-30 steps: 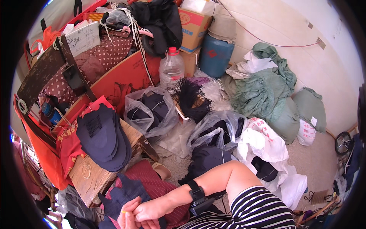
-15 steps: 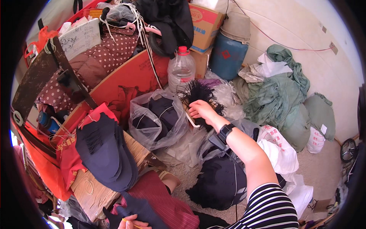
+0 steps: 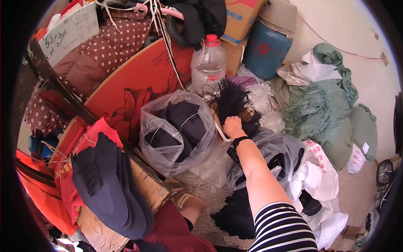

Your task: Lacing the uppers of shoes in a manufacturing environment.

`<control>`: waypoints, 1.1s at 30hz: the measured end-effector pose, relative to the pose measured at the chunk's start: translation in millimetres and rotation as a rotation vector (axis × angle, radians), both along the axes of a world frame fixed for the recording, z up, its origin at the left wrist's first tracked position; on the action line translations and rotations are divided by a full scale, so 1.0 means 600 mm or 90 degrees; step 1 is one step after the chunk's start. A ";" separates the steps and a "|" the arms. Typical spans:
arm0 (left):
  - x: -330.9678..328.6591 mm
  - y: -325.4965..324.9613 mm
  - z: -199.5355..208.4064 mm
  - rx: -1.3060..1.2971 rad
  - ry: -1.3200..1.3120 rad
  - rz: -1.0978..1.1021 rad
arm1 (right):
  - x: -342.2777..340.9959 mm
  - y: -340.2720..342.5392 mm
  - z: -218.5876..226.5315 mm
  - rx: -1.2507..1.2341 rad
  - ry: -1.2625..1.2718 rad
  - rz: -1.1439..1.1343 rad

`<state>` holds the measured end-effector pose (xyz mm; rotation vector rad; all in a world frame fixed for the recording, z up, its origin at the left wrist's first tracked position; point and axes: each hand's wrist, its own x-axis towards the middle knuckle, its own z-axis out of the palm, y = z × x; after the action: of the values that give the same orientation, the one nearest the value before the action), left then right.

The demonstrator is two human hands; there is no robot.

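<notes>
My right hand [image 3: 233, 127] reaches forward to a bushy bundle of black laces [image 3: 232, 98], which stands in a light-edged container [image 3: 221, 132]. Its fingers are curled closed at the near side of the laces, the fingertips hidden there. A dark watch or band [image 3: 236, 150] circles that wrist. My left hand is out of view. On a wooden bench [image 3: 100, 222] at the left lies a stack of dark navy knit shoe uppers [image 3: 111, 185], the top one with laces threaded through. Another dark piece [image 3: 149, 247] lies by the dark red striped cloth [image 3: 178, 229] at the lower edge.
A clear plastic bag [image 3: 191, 157] holds tied dark bundles. Behind it stand a red board [image 3: 138, 84], a large clear bottle [image 3: 208, 67] and a blue drum [image 3: 266, 50]. Green cloth [image 3: 315, 109] and white sacks [image 3: 323, 176] are heaped at right.
My right hand has gone from loosely bent fingers above the laces to curled in at their near side. My left hand, with a thin yellow thing, has left the lower edge. The view has shifted.
</notes>
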<state>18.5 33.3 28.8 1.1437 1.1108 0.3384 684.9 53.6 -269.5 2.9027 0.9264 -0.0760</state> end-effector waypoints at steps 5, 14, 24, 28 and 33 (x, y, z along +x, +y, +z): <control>-0.001 -0.001 0.005 0.013 0.027 0.057 | -0.010 0.052 -0.028 -0.048 0.081 -0.032; 0.006 0.001 0.005 -0.008 0.030 0.077 | 0.009 0.021 -0.078 -0.259 0.067 -0.059; -0.012 -0.003 0.014 0.013 0.016 0.009 | 0.049 -0.026 0.084 0.145 0.121 -0.112; -0.009 0.002 0.010 0.062 -0.011 -0.053 | 0.087 -0.096 0.183 0.398 0.228 -0.127; -0.019 -0.001 0.003 0.071 -0.066 -0.079 | 0.060 -0.147 0.338 0.790 0.512 -0.151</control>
<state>7.1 32.5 30.4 1.2736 0.9355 0.3616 720.7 -34.5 -66.8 4.2367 0.8579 -1.1324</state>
